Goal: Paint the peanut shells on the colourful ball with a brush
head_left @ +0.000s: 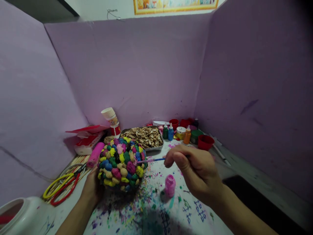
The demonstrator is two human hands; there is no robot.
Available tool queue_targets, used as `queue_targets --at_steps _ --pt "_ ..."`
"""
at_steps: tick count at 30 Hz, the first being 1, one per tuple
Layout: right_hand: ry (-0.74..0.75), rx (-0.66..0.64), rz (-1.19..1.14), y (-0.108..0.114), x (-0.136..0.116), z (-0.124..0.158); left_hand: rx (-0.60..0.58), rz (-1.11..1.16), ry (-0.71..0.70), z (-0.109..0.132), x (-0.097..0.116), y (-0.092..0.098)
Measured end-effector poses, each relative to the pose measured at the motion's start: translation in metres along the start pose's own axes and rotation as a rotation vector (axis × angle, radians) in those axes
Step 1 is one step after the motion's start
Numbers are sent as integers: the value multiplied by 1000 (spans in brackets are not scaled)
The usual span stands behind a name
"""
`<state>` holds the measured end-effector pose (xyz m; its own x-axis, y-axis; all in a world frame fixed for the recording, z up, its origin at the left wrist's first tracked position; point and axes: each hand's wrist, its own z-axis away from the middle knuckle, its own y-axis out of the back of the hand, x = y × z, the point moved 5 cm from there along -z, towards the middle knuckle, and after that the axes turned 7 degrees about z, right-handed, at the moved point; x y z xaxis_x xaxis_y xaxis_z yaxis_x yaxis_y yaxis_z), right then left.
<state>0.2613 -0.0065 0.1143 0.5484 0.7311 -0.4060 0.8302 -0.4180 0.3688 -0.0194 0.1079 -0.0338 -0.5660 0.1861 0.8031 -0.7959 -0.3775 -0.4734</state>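
Observation:
A round ball is covered in peanut shells painted pink, yellow, blue, green and black, with several left plain tan. My left hand grips it from its left and underside; most of those fingers are hidden behind the ball. Between the thumb and fingers of my right hand is pinched a thin paintbrush, stained blue and pink. Its tip touches shells on the ball's right side. Below my right hand stands a small uncapped bottle of pink paint.
Behind the ball lies a metal tray of peanut shells. Paint bottles and a red cup stand back right. Scissors, a pink roll and stacked paper cups are left. A white jar sits front left.

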Motion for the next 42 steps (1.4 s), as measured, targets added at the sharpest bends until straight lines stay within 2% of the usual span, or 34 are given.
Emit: queue_targets --at_steps 7,14,22,32,42 --pt "-16 -14 -20 -3 2 0 -5 11 -15 0 1 -1" --pt "-41 98 -53 5 4 0 -36 1 -27 -4 0 4" --pt "-33 86 -56 1 2 0 -24 -2 -22 -2 1 0" --pt "-42 90 -55 1 3 1 -48 0 -28 -8 -2 6" --pt "-32 84 -54 0 1 1 -27 -7 -43 -1 2 1"
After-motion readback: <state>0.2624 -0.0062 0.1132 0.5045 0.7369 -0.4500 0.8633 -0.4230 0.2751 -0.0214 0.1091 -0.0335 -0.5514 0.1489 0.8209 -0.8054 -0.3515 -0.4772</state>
